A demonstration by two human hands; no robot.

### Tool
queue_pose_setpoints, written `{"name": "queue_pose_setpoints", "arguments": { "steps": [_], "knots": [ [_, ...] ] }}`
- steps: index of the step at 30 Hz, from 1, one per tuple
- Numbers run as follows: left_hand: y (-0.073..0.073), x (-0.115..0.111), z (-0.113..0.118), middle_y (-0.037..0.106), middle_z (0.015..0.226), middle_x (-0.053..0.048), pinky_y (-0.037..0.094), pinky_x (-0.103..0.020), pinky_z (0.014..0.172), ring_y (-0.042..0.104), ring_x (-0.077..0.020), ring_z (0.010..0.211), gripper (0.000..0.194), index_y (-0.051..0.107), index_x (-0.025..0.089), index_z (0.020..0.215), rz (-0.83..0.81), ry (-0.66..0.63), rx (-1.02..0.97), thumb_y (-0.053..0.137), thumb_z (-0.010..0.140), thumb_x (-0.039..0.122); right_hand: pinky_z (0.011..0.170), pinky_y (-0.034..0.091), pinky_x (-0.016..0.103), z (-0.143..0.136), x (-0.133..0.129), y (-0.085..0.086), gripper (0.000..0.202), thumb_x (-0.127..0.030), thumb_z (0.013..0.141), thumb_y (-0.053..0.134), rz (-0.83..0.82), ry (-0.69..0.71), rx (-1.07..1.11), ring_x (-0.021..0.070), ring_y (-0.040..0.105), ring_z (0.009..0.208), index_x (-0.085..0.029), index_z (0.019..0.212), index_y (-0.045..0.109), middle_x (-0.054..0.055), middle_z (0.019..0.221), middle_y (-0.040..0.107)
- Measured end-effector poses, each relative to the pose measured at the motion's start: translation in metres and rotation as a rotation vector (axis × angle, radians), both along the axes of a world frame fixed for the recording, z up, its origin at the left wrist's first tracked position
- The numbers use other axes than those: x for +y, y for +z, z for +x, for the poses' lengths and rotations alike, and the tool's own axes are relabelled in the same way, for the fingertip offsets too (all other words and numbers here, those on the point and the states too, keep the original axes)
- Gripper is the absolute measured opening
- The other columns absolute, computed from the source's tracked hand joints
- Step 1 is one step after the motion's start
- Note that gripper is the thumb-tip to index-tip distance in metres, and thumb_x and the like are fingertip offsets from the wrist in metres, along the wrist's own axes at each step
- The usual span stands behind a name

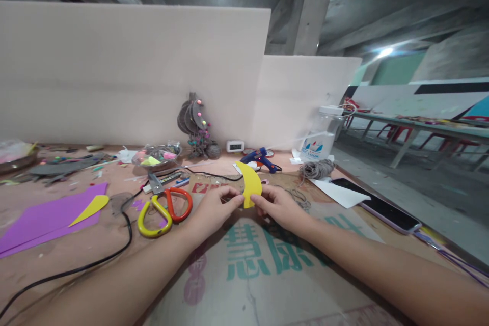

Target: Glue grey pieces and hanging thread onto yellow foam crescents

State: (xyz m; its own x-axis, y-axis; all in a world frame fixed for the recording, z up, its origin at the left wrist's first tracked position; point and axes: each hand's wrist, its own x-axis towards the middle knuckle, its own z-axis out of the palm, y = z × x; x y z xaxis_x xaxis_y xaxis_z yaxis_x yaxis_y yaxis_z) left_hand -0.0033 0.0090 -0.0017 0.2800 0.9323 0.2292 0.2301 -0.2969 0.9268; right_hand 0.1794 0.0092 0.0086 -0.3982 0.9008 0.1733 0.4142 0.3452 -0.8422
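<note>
Between my two hands a curved, crescent-like piece of yellow craft foam or paper (pixel 250 183) stands upright, its pointed tip at the top. My left hand (pixel 220 206) pinches its lower left edge with thumb and fingers. On the lower right edge, my right hand (pixel 275 205) grips it the same way. Scissors (pixel 155 219) with one yellow and one red handle lie left of my left hand. Beyond the yellow piece rests a blue hot glue gun (pixel 262 159). Loose grey cord (pixel 300 198) lies just past my right hand.
Printed cardboard (pixel 244 285) covers the table under my hands. At left are purple sheets (pixel 57 219) with a yellow offcut and a black cable (pixel 95 262). Along the back stand a grey decorated model (pixel 194 127), a small clock (pixel 235 146) and a plastic jug (pixel 321 135). A phone (pixel 382 209) lies right.
</note>
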Motion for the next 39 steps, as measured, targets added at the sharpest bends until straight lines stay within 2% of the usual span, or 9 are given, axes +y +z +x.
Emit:
{"name": "queue_pose_setpoints", "arguments": {
  "steps": [5,14,18,21,23,27,30,35,39],
  "knots": [
    [0.001,0.0,0.0,0.066,0.079,-0.003,0.042,-0.024,0.064,0.058,-0.016,0.073,0.03,0.065,0.015,0.081,-0.022,-0.031,-0.038,0.05,0.078,0.041,0.041,0.033,0.019,0.0,0.001,-0.001,0.028,-0.043,0.082,0.046,0.001,-0.016,0.003,0.0072,0.042,0.042,-0.016,0.075,0.054,-0.004,0.054,0.049],
    [0.004,-0.003,0.0,0.065,0.074,-0.001,0.04,-0.023,0.06,0.055,-0.0139,0.067,0.028,0.064,0.015,0.076,0.013,-0.004,0.001,0.05,0.079,0.039,0.043,0.033,0.02,0.0,0.0,-0.001,0.028,-0.042,0.083,0.046,0.009,0.003,-0.022,0.0078,0.042,0.043,-0.016,0.077,0.056,-0.004,0.053,0.048],
    [0.002,0.001,-0.001,0.066,0.08,-0.003,0.04,-0.023,0.064,0.056,-0.0162,0.074,0.032,0.066,0.016,0.081,0.037,0.032,-0.001,0.047,0.08,0.042,0.042,0.033,0.02,0.0,0.0,0.002,0.028,-0.043,0.082,0.046,0.008,-0.021,-0.009,0.0082,0.042,0.042,-0.017,0.077,0.054,-0.004,0.054,0.049],
    [-0.004,0.006,-0.001,0.062,0.074,-0.001,0.038,-0.023,0.059,0.053,-0.0141,0.067,0.034,0.062,0.018,0.082,0.029,0.106,-0.081,0.046,0.08,0.048,0.047,0.036,0.021,0.003,0.001,0.002,0.025,-0.042,0.082,0.048,0.125,-0.108,0.014,0.0098,0.045,0.048,-0.017,0.077,0.051,-0.003,0.057,0.051],
    [-0.006,0.007,0.0,0.054,0.061,0.002,0.035,-0.022,0.053,0.047,-0.0116,0.056,0.037,0.056,0.017,0.073,0.015,0.132,-0.107,0.045,0.079,0.052,0.051,0.038,0.022,0.004,0.001,0.0,0.023,-0.04,0.083,0.048,0.22,-0.158,0.034,0.0109,0.048,0.053,-0.018,0.078,0.05,-0.002,0.06,0.053],
    [-0.003,0.004,-0.001,0.046,0.053,0.003,0.032,-0.022,0.05,0.044,-0.0107,0.053,0.043,0.051,0.017,0.061,0.016,0.129,-0.01,0.044,0.079,0.055,0.063,0.041,0.025,0.004,-0.006,0.002,0.016,-0.035,0.084,0.049,0.408,-0.188,-0.004,0.0136,0.053,0.065,-0.019,0.085,0.052,0.001,0.069,0.057],
    [0.0,0.002,-0.001,0.046,0.054,0.003,0.032,-0.022,0.049,0.044,-0.0105,0.053,0.043,0.055,0.016,0.067,-0.031,0.087,-0.005,0.043,0.079,0.055,0.068,0.042,0.027,0.004,-0.012,0.004,0.011,-0.029,0.084,0.048,0.568,-0.133,-0.133,0.015,0.054,0.071,-0.02,0.085,0.055,0.003,0.077,0.06],
    [0.003,0.004,0.002,0.044,0.05,0.005,0.031,-0.021,0.046,0.041,-0.0085,0.047,0.042,0.047,0.017,0.057,-0.092,0.049,-0.142,0.054,0.071,0.056,0.071,0.042,0.029,0.004,-0.015,0.001,0.015,-0.012,0.082,0.042,0.735,0.109,-0.339,0.0164,0.053,0.079,-0.019,0.089,0.053,0.006,0.085,0.06],
    [0.004,0.004,0.003,0.044,0.049,0.005,0.031,-0.021,0.045,0.041,-0.0081,0.046,0.042,0.048,0.017,0.059,-0.116,0.051,-0.196,0.057,0.067,0.057,0.07,0.043,0.029,0.004,-0.012,-0.001,0.021,-0.011,0.082,0.042,0.674,0.002,-0.256,0.015,0.053,0.077,-0.018,0.1,0.049,0.008,0.094,0.056]
  ]
}}
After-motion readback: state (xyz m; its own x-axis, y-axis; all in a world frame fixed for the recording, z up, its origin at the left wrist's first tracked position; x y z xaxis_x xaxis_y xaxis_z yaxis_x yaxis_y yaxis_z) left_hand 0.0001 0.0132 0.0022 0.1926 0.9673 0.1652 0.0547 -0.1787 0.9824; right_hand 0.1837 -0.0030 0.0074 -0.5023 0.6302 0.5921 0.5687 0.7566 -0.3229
